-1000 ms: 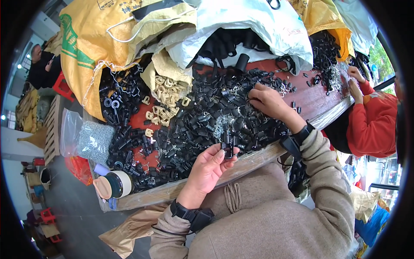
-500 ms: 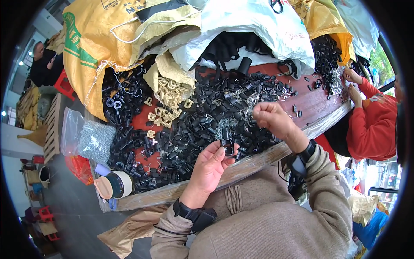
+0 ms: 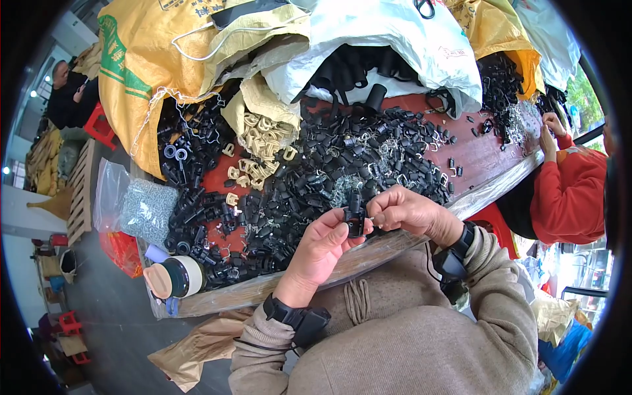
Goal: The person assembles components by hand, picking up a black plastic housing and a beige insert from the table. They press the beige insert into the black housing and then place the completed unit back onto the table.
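My left hand pinches a small black plastic part upright between thumb and fingers, above the table's near edge. Close against its right side is my right hand, with thumb and forefinger pressed together. Something tiny and pale shows at those fingertips, too small to name. Behind both hands spreads a heap of black plastic parts, with a tangle of small clear or silvery pieces lying on it. Cream-coloured plastic clips spill from a bag farther left.
Large yellow and white sacks line the table's far side. At the left stand a bag of small screws and a lidded jar. A wooden rail edges the table. A co-worker in red handles parts at right.
My right hand has come down and left from above the heap to the black part in my left hand. The left hand has shifted slightly right. The co-worker's hands have moved together.
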